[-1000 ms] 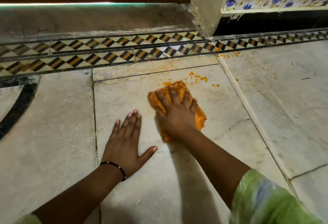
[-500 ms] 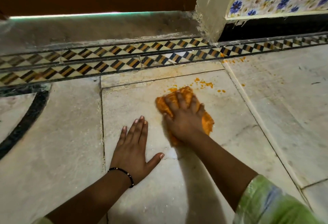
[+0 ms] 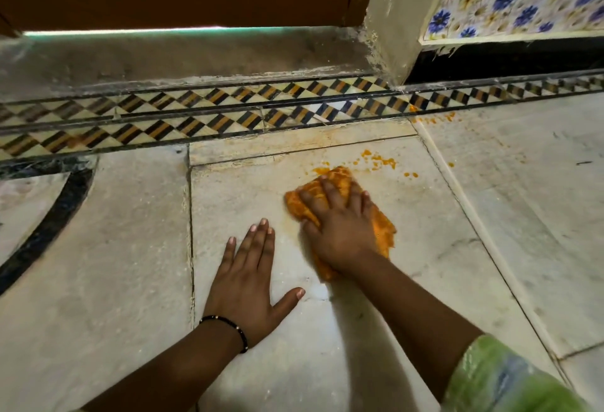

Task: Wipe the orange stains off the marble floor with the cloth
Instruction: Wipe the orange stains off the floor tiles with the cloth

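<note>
In the head view, the right hand point(image 3: 343, 232) lies on the orange cloth point(image 3: 380, 232) and presses it flat to the marble floor point(image 3: 425, 232); its grip is spread, the fingers laid over the top of the cloth and not pinching it. The cloth sits on the middle slab, with its far end just touching the nearest orange stains point(image 3: 376, 160). Compared with one second ago, the hand and the cloth keep almost the same place against the stains and the slab joints — mostly the camera has shifted, so the whole scene sits a little lower and to the right. I judge that the stroke is in a slow part or a pause, and little new area was cleaned in this second. The left hand point(image 3: 251, 277) rests flat on the floor beside the cloth, fingers straight and close together, thumb out; it seems to support the body as before. A dark bracelet point(image 3: 228, 323) is on its wrist. More orange spots remain beyond the cloth, and a second group point(image 3: 431, 119) lies near the patterned border point(image 3: 196, 124) at the wall corner — so the task is not finished, and the next push should probably go forward and to the right.
</note>
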Demonstrator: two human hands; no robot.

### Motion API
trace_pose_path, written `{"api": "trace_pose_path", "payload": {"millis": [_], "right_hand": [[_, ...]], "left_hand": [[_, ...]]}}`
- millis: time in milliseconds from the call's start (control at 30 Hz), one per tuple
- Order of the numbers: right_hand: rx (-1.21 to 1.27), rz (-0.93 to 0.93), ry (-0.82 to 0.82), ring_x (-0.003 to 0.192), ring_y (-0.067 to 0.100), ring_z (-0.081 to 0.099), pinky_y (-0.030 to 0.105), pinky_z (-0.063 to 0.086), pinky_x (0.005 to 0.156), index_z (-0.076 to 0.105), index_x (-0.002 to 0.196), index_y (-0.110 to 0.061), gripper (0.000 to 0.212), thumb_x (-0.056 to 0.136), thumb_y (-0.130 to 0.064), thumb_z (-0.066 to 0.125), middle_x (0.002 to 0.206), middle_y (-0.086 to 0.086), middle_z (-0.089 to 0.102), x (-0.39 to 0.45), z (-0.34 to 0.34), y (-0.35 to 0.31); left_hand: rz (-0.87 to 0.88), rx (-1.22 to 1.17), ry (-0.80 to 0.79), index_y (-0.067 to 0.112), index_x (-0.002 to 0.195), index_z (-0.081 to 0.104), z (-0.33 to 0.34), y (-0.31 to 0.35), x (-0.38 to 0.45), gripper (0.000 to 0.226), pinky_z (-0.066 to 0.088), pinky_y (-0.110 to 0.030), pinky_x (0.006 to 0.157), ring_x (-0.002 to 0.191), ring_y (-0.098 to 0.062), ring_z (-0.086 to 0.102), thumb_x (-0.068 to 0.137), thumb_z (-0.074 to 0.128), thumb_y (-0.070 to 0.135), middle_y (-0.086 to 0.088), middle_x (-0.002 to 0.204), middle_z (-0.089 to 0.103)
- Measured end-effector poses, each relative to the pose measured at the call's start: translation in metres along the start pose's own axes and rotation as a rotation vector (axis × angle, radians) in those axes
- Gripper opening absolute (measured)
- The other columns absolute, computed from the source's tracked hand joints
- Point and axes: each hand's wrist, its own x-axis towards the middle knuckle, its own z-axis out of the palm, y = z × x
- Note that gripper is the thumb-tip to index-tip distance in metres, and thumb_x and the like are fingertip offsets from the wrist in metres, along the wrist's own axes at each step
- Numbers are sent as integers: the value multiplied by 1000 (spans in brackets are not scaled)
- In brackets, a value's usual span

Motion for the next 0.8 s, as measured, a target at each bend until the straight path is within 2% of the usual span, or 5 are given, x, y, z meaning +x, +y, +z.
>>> {"api": "trace_pose_path", "payload": {"millis": [200, 300, 467, 633, 800], "right_hand": [[-49, -255, 63, 143, 35, 10, 44, 0, 113, 14, 143, -56, 61, 86, -56, 35, 157, -13, 11, -95, 15, 50], [-33, -28, 62, 137, 41, 28, 53, 16, 112, 16, 143, -55, 61, 84, -58, 32, 156, -12, 18, -108, 7, 105], [23, 361, 90, 142, 43, 2, 63, 5, 112, 8, 145, -51, 64, 83, -64, 17, 160, -6, 6, -39, -1, 84], [12, 35, 58, 143, 39, -3, 58, -1, 113, 1, 145, -52, 59, 91, -59, 23, 160, -8, 1, -68, 10, 18], [-24, -51, 74, 139, 38, 26, 48, 14, 112, 19, 144, -53, 61, 85, -55, 37, 155, -12, 22, -172, 22, 73]], "left_hand": [[14, -13, 14, 6, 149, 14, -1, -1, 0, 93, 7, -44, 115, 145, -19, 7, 85, 21, 74, -9, 158, 10], [13, -25, 25, 6, 149, 15, 0, -1, -1, 93, 7, -43, 115, 145, -20, 8, 86, 23, 73, -9, 158, 10], [4, 3, 10, 7, 150, 11, 0, 0, 0, 94, 4, -43, 116, 146, -19, 4, 85, 20, 74, -8, 159, 6], [20, 13, -2, 6, 149, 13, -1, -2, 0, 94, 5, -42, 115, 145, -19, 6, 85, 16, 75, -9, 158, 9], [28, 5, 0, 5, 149, 14, 2, -4, 0, 95, 3, -42, 116, 145, -19, 7, 85, 16, 75, -10, 158, 9]]}}
